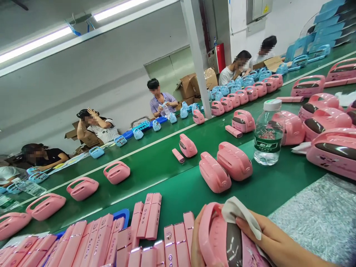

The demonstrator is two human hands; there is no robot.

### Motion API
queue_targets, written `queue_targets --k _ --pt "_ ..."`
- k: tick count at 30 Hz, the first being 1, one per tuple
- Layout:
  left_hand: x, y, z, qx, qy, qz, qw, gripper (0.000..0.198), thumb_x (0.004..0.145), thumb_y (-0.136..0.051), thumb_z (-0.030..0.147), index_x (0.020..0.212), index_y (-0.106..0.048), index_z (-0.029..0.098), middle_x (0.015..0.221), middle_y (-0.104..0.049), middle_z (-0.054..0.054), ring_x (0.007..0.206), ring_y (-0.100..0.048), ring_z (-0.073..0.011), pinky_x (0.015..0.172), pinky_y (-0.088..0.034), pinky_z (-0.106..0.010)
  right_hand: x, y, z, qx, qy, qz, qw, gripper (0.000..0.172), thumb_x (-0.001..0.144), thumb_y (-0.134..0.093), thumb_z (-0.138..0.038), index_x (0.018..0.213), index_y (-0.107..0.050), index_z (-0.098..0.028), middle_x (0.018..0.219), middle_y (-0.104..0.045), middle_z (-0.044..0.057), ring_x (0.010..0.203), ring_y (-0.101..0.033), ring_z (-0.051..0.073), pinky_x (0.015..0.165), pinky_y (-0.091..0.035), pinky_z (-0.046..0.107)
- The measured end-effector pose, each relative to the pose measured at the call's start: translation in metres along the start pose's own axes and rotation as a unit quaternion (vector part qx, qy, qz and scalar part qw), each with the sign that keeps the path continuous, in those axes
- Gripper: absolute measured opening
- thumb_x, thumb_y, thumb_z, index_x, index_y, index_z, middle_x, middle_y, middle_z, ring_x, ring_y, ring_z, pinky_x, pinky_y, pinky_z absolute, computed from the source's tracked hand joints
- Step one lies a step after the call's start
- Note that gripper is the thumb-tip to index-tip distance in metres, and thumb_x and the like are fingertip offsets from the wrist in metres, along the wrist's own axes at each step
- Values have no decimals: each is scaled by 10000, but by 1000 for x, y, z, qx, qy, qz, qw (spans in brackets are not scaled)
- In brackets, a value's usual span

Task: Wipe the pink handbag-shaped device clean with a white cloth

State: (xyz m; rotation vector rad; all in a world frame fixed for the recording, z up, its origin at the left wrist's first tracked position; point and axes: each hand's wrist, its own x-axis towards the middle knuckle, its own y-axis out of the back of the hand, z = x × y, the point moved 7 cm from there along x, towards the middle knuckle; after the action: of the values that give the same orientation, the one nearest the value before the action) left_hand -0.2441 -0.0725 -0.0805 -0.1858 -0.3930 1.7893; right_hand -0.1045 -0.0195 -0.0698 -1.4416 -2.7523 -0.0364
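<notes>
Pink handled casing (218, 237) at 5 o'clock | left hand (195, 237) cups its 9 o'clock side, probably bracing | right hand (265, 231) pinches white cloth (236, 208) against its 12 o'clock edge, apparently for thumb pressure

The pink, handled plastic casing (218, 235) is smooth and glossy; the limp white wipe (236, 210), cloth or paper, looks matt. The flat green tabletop (179, 194) has a smooth sheen; the translucent plastic sheet (319, 215) looks crinkled and rough.
</notes>
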Motion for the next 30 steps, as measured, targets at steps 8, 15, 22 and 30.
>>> queue_targets --k 8,15,22,30 --pt "2 13 -1 3 34 80 996 563 543 -782 509 1042 -704 259 1046 -706 -69 1068 -596 -308 920 -479 -320 9 58 -23 -276 68 128 950 324 877 -396 -410 639 -471 -203 550 -470 -17 521 -419 135 483 -337 257" --pt "-14 6 0 46 99 161 981 471 662 -666 519 967 -717 164 1095 -677 -111 1112 -554 -339 1001 -414 -403 -12 9 -44 -330 248 3 911 264 885 -459 -228 1114 -591 -238 1049 -674 37 934 -639 154 792 -539 213" --pt "-25 11 -11 17 151 178 972 472 699 -675 454 1073 -670 168 1068 -687 -104 1133 -544 -338 934 -476 -386 -43 -38 -44 -366 391 -62 842 450 926 -445 -255 1372 -390 -245 1284 -558 10 1220 -480 177 1094 -290 302" --pt "-21 0 -2 11 138 165 977 517 711 -612 517 1118 -641 199 1119 -661 -91 1188 -495 -317 1025 -397 -396 -18 -12 -29 -347 229 -27 909 502 920 -408 -199 1404 -305 -282 1440 -373 -17 1280 -392 124 1056 -303 218"
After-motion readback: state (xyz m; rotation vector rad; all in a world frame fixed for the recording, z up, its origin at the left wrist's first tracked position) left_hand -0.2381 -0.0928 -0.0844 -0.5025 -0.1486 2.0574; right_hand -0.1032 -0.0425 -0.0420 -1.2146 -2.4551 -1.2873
